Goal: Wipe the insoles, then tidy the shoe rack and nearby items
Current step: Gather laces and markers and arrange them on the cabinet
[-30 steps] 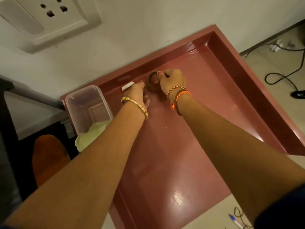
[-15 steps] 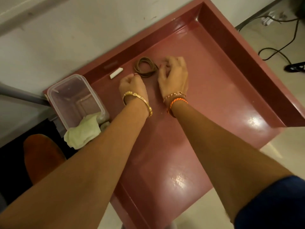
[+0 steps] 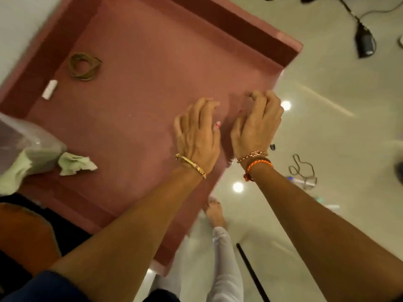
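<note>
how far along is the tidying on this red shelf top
Looks done: the coiled cord lies near the back wall. In hand: nothing; left hand and right hand hover with loosely curled fingers. Left: the white stick, crumpled cloth and plastic box. No insoles show.

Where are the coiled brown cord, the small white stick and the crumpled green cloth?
coiled brown cord (image 3: 84, 66), head view, on the loop's strands.
small white stick (image 3: 49, 89), head view, at mid-length.
crumpled green cloth (image 3: 75, 164), head view, on the bunched middle.

The clear plastic container (image 3: 24, 138) runs off the left edge; motion blur smears the pale green crumpled cloth (image 3: 75, 163) beside it.
</note>
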